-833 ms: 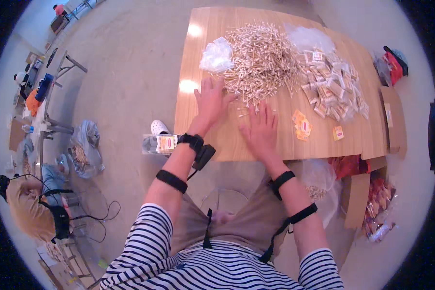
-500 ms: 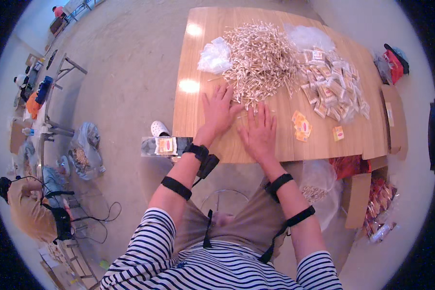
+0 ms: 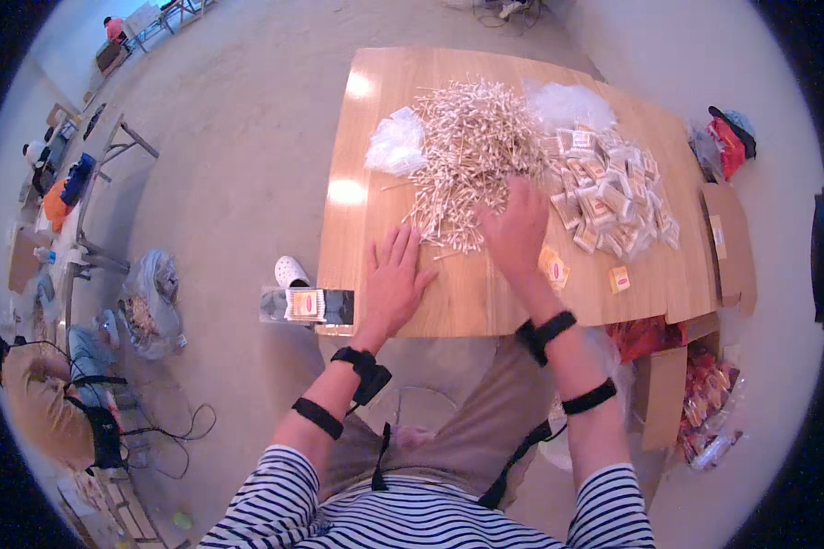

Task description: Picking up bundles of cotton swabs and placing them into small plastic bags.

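Note:
A large heap of loose cotton swabs (image 3: 462, 156) with wooden sticks spreads over the middle of the wooden table (image 3: 339, 265). My left hand (image 3: 395, 282) lies flat by the table's near left part, fingers spread, just short of the heap's lower left side. At the heap's lower right side, my right hand (image 3: 519, 229) reaches forward with its thumb out and touches the swabs; its fingertips are slightly blurred, and I see nothing held. Right of it lies a pile of clear packs of swabs (image 3: 604, 197). Small orange-yellow cards (image 3: 551, 267) lie beside my right wrist.
Crumpled clear plastic bags (image 3: 397, 142) sit left of the heap, more behind it. A single orange card (image 3: 619, 279) lies near the front edge. One swab pack (image 3: 306, 303) rests on a dark surface at the left corner. Cardboard boxes (image 3: 661, 393) stand below right.
My right hand has moved forward and right, from the heap's front to its right side. My left hand has drawn back slightly to the left. The view has shifted, so the table sits lower.

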A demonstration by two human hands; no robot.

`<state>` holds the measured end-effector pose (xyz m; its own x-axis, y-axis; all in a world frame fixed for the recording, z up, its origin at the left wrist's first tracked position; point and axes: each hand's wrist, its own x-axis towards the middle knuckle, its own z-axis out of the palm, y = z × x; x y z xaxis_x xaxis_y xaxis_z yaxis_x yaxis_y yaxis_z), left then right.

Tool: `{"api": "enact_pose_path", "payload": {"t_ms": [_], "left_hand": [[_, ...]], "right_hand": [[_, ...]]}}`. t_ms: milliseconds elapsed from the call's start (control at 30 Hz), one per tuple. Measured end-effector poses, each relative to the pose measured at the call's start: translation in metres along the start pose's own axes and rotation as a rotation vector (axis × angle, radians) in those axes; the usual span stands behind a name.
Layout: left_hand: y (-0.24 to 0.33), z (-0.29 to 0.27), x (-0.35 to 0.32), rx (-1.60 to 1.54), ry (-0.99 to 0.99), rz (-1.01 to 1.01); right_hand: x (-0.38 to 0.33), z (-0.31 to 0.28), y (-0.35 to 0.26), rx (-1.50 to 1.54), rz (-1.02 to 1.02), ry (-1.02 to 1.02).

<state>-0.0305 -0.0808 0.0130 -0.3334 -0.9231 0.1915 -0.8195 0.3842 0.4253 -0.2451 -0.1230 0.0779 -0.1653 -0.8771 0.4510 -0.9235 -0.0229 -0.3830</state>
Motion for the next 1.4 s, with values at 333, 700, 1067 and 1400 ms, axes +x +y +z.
{"api": "enact_pose_path", "payload": {"t_ms": [333,700,1067,1400], "left_hand": [[0.005,0.000,0.003,0.041,0.004,0.000],[0.003,0.002,0.003,0.056,0.015,-0.002],[0.003,0.001,0.001,0.064,0.028,-0.012],[0.005,0.002,0.002,0.042,0.049,0.007]], "right_hand": [[0.151,0.011,0.000,-0.270,0.165,-0.222],[0.157,0.041,0.037,-0.169,-0.074,0.040],[0.136,-0.011,0.010,0.054,-0.353,0.368],[-0.007,0.033,0.009,-0.006,-0.379,0.014]]}}
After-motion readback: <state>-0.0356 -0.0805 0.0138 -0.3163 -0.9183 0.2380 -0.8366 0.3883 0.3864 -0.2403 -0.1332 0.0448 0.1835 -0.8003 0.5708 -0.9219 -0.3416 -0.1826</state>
